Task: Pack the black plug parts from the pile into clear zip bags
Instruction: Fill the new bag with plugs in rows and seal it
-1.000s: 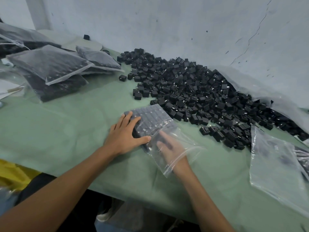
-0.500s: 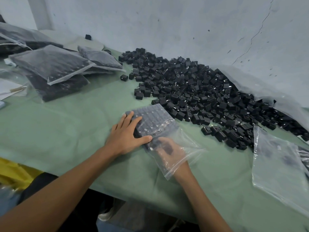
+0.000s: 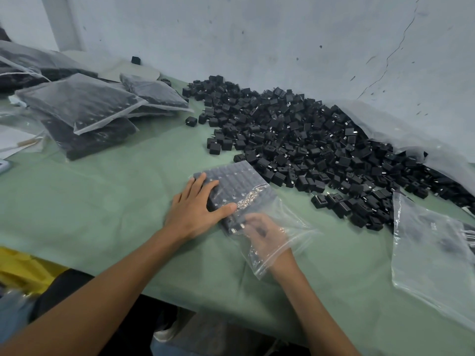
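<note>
A: Where do we see the plug parts?

B: Most lie loose in the pile [image 3: 308,140], which runs from the upper middle of the frame to the right edge, along the foot of the wall [image 3: 257,34]. A packed block [image 3: 231,178] of them sits at centre, on the green tabletop [image 3: 102,201], just beside the pile's near edge.

A: And the block is in a bag?

B: Yes, we see it inside a clear zip bag [image 3: 290,222], pushed to the far end. The bag's mouth points to the lower middle of the frame.

A: What do we make of the left hand [image 3: 195,211]?

B: It lies flat on the block's left corner through the plastic, fingers straight, thumb along the near side. Its grip is released; it only presses.

A: The right hand [image 3: 264,235]?

B: It reaches in through the bag's mouth, up to the wrist, fingertips at the block's near row. The plastic blurs it, so we cannot tell whether its grip is clenched on a part or released.

A: What else do we note?

B: Filled bags [image 3: 82,109] are stacked at the upper left, well apart from the block. A slack bag [image 3: 431,253] lies at the right, its far corner at the pile's edge. One lone part [image 3: 135,60] stands against the wall at the upper left.
</note>
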